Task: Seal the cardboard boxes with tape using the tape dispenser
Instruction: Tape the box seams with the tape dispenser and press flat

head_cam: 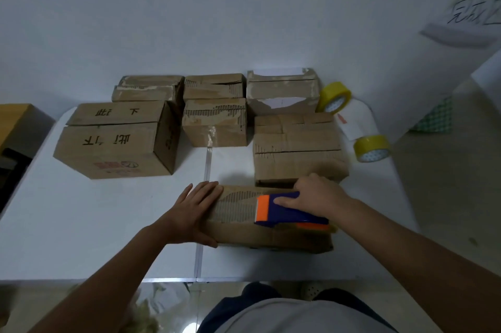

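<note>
Right hand (314,197) is wrapped around the tape dispenser (287,210) on top of the nearest box (271,235), left hand (195,210) pressing flat just beside it, so looks mid-seal; next move probably needs a steady pull toward that left hand.

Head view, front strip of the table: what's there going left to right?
Left hand pressing flat on the box end → cardboard box → tape dispenser on the box top → right hand gripping the dispenser.
</note>
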